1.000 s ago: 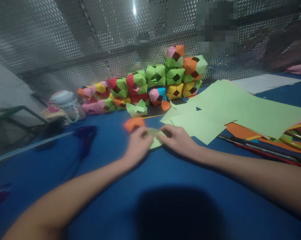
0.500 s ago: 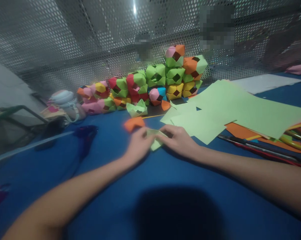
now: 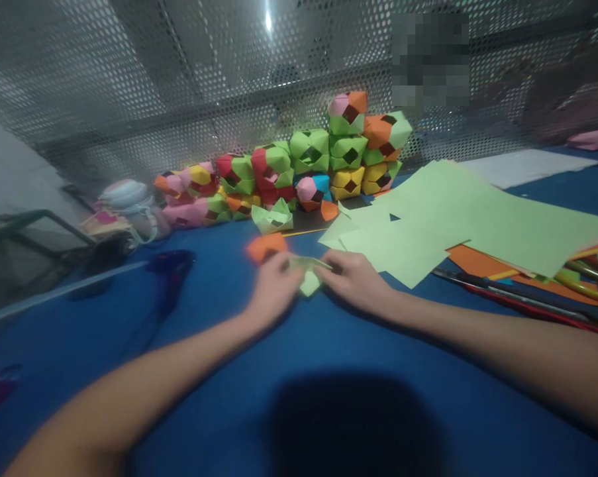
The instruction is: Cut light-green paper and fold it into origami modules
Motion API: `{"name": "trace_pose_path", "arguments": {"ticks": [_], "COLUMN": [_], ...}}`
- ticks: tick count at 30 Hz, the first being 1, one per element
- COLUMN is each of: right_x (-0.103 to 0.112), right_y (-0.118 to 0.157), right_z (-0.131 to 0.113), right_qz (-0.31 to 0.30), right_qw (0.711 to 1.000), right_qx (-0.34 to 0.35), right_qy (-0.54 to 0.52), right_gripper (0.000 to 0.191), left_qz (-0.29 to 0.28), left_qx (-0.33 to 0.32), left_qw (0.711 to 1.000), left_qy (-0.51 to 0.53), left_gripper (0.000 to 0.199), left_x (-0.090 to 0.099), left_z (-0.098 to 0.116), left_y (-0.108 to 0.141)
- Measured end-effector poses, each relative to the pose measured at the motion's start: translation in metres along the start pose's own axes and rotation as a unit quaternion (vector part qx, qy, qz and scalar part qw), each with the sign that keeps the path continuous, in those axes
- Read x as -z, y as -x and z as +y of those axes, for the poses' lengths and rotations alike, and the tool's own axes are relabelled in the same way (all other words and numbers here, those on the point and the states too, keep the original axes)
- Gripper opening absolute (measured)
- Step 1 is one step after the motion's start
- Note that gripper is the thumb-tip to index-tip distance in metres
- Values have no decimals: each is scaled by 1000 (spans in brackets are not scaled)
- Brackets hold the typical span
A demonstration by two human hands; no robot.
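A small piece of folded light green paper point(image 3: 309, 283) is held between my two hands, low over the blue table. My left hand point(image 3: 275, 281) pinches its left side with thumb and fingers. On the right side, my right hand point(image 3: 352, 278) grips it the same way. My fingers cover both ends of the paper, so its full shape is hidden. Just beyond my left hand lies a folded orange paper piece point(image 3: 267, 246). A light green folded paper piece point(image 3: 273, 217) stands behind that.
Stacked colourful paper balls point(image 3: 310, 151) line the back before a perforated metal screen point(image 3: 219, 73). Light green sheets point(image 3: 457, 212) spread at right, with scissors point(image 3: 512, 291) and orange scraps nearer. A dark blue object point(image 3: 170, 268) and a white cup-like item point(image 3: 127, 199) are at left.
My fingers have moved slightly apart along the folded green paper, and more of its middle shows. The things around my hands stay where they were.
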State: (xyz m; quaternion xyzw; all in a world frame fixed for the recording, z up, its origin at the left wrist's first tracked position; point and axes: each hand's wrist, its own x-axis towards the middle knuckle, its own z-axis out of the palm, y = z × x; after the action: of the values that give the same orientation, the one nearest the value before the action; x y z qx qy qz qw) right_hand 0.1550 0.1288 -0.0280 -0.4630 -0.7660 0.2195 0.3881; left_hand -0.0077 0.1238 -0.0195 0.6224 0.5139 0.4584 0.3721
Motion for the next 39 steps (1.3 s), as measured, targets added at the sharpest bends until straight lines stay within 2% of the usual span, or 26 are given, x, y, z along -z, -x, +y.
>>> {"name": "trace_pose_path", "arguments": {"ticks": [8,12,18,26,34,39], "right_x": [-1,2,5,8,9,5], "right_y": [0,0,-1,-1,-1,-1], "right_z": [2,-3,-7,-9,-9,-5], "right_qz": [-3,-19,16,11,12,7], "right_qw": [1000,999,996,993,993,996], "right_qx": [8,-7,-44,-67,-61,-34], "right_qy": [-8,-44,-70,-101,-98,-76], "right_gripper": [20,18,19,22,21,16], "left_qz": [-21,-5,17,21,13,-19], "left_qx": [15,26,51,67,59,46], "left_qw": [1000,1000,998,997,998,999], "left_qy": [-15,-7,14,27,17,13], "left_gripper": [14,13,13,16,14,17], "left_x": [0,0,0,0,1,1], "left_z": [1,1,3,7,2,2], "left_y": [0,1,0,2,0,0]}}
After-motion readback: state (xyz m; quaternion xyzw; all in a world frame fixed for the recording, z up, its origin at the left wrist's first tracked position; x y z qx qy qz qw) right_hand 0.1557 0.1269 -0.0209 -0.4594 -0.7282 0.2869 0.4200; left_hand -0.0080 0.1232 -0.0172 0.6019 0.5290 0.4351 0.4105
